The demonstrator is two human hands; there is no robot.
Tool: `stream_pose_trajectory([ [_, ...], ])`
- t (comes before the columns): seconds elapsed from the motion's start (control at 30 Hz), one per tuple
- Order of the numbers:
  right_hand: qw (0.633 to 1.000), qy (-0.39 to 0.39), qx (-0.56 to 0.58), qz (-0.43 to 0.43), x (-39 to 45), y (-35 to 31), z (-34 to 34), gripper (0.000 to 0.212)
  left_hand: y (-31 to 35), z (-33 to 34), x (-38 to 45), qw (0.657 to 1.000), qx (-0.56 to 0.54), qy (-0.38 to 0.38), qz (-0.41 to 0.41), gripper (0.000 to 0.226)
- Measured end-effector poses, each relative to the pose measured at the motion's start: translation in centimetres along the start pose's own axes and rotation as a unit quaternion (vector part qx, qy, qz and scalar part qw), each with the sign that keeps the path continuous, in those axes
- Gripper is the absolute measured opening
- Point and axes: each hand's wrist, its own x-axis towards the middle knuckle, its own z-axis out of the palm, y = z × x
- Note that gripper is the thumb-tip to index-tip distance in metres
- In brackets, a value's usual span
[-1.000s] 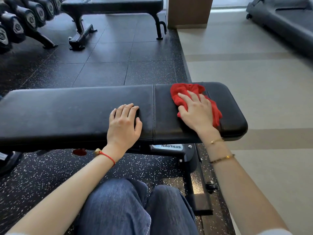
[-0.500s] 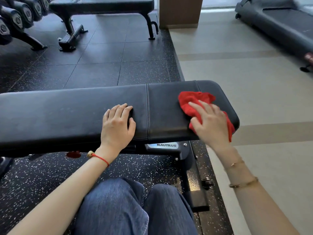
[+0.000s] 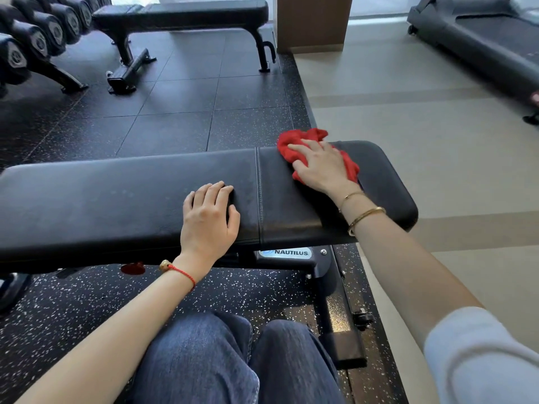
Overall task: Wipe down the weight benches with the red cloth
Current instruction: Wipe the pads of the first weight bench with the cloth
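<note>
The red cloth (image 3: 316,153) has moved from the near right corner of the pad up to its far edge, carried there by the right hand (image 3: 320,167). The cloth now lies bunched on the right section of the black weight bench (image 3: 116,199), just right of the stitched seam, with part of it poking past the far edge. The right hand lies flat on top of it, fingers spread a little and pressing down rather than gripping — red fabric shows beyond the fingertips and on both sides of the palm. Two thin gold bracelets (image 3: 363,217) sit on that wrist.

The left hand (image 3: 208,220) has stayed put. It rests palm down on the long left section of the pad, just left of the seam, fingers loosely together and slightly curled, holding nothing. A red string bracelet (image 3: 180,272) circles its wrist.

Under the pad a label (image 3: 287,253) reads NAUTILUS. Nearest of all are knees in blue jeans (image 3: 221,363) over speckled black rubber flooring.

Farther off, a second bench (image 3: 180,13) stands on the dark mat — dumbbells (image 3: 35,36) line the far left, and a treadmill (image 3: 481,39) sits far right on pale floor.
</note>
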Motion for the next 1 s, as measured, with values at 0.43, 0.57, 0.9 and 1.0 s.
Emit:
stream_pose_trajectory([
  [0.43,0.996,0.082,0.02,0.013,-7.0,4.8,-0.8,0.05,-0.1,0.0,0.0,1.0,0.002,0.002,0.003,0.045],
  [0.57,0.996,0.064,0.007,0.064,-2.9,3.8,-0.6,0.047,0.0,0.0,0.0,1.0,0.006,0.005,0.001,0.045],
  [0.9,0.993,0.021,0.04,-0.104,-9.4,-4.5,1.5,0.051,0.0,-0.1,-0.1,1.0,-0.006,0.006,0.003,0.047],
  [1.0,0.995,0.063,0.042,-0.071,-13.2,-1.4,0.9,0.054,-0.2,-0.1,-0.1,1.0,-0.004,0.002,0.005,0.048],
])
